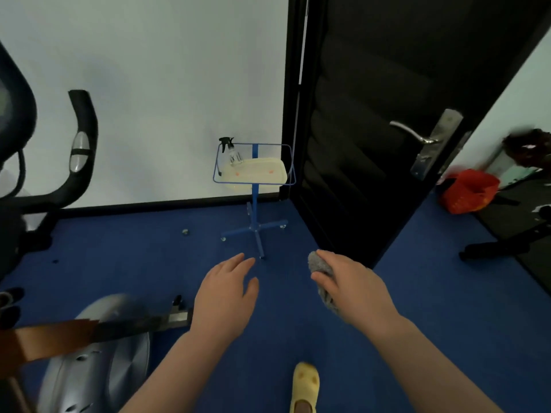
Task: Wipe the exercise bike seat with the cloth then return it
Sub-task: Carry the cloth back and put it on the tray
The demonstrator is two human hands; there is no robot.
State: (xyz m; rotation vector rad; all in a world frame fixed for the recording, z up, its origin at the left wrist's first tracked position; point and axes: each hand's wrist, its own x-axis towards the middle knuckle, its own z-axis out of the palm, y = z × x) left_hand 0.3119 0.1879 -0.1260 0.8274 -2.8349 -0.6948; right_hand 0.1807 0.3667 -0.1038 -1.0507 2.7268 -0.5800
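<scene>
So the exercise bike (44, 204) filled the left side of the frame, handlebar up top and the silver flywheel housing at the bottom left. I couldn't really make out the seat, it was either out of shot or lost in the blur down there. Ahead, mid-frame against the white wall, stood a blue wire stand (255, 204) on the blue carpet, with a pale tray (262, 174) in it and a spray bottle (232, 152) at its left corner.

The right hand (354, 287) was closed around the grey cloth (320, 265), right of centre, with a bunched end poking out by the fingertips and a bit hanging below the palm. The left hand (226, 296) was empty, fingers loosely spread, well apart from everything.

My read on the cloth: soft, light, floppy, nothing fragile about it. It'd crumple whichever way you grabbed it, so a loose fistful in the middle looked fine, and dropping it onto the tray wouldn't need any care.
</scene>
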